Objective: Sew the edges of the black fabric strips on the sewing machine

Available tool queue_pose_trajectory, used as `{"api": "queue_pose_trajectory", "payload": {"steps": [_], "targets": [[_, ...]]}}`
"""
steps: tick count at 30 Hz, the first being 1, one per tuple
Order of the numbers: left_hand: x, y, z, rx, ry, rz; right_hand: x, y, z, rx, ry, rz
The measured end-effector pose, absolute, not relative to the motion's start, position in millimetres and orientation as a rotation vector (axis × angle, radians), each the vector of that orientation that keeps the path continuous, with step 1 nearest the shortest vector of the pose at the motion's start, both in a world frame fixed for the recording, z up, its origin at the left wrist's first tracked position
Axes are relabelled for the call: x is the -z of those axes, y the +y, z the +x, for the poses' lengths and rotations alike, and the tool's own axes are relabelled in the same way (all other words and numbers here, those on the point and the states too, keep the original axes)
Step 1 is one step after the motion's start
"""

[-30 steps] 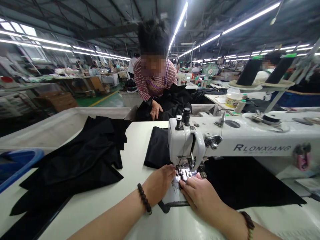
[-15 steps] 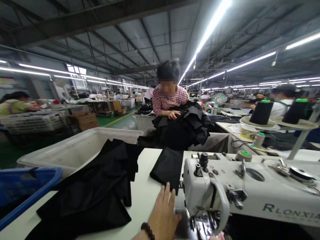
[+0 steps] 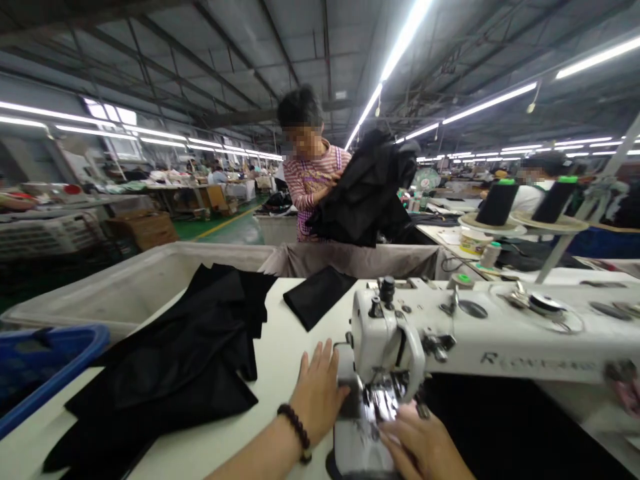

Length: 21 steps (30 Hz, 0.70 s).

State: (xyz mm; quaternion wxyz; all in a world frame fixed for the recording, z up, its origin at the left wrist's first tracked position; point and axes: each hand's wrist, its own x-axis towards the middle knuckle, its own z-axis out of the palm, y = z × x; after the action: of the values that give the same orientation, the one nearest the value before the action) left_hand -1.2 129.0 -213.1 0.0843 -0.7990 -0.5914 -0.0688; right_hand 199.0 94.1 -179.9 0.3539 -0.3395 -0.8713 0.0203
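Observation:
My left hand (image 3: 320, 390), with a dark beaded bracelet on its wrist, lies flat with its fingers stretched out on the pale table, beside the metal bed plate of the white sewing machine (image 3: 380, 327). Close under the machine's needle area, my right hand (image 3: 423, 440) has its fingers bent together near the presser foot (image 3: 383, 400). Blur and the machine parts hide whatever its fingertips may hold. A folded black cloth piece (image 3: 320, 297) rests beyond my left hand. Several black cloth pieces (image 3: 175, 360) are spread in a pile to its left.
A blue basket (image 3: 95, 337) stands at the left edge. Behind the table is a large pale bin (image 3: 145, 257), where a person in a striped top (image 3: 305, 180) lifts a bundle of black cloth (image 3: 367, 190). Black thread cones (image 3: 497, 202) stand at right.
My left hand has drawn back from the folded black piece, which now lies turned and farther off. My right hand has come into view at the needle. The person opposite has raised the bundle.

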Motion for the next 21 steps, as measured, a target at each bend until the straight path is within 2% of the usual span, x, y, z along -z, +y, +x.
{"api": "queue_pose_trajectory", "payload": {"steps": [3, 6, 8, 12, 17, 21], "targets": [[203, 126, 1, 0.266, -1.717, -2.443, 159, 94, 225, -0.147, -2.217, -0.847], [193, 127, 2, 0.270, -1.676, -2.551, 136, 91, 263, -0.140, -1.971, -1.128], [188, 125, 2, 0.244, -1.632, -2.614, 130, 84, 283, -0.177, -2.057, -1.301], [174, 114, 2, 0.171, -1.559, -2.704, 146, 68, 291, -0.167, -2.447, -1.491], [149, 82, -2, 0.165, -1.447, -2.806, 161, 60, 279, -0.040, -2.427, -1.514], [139, 54, -4, 0.350, -1.282, -2.861, 161, 59, 272, -0.053, -2.377, -1.416]]}}
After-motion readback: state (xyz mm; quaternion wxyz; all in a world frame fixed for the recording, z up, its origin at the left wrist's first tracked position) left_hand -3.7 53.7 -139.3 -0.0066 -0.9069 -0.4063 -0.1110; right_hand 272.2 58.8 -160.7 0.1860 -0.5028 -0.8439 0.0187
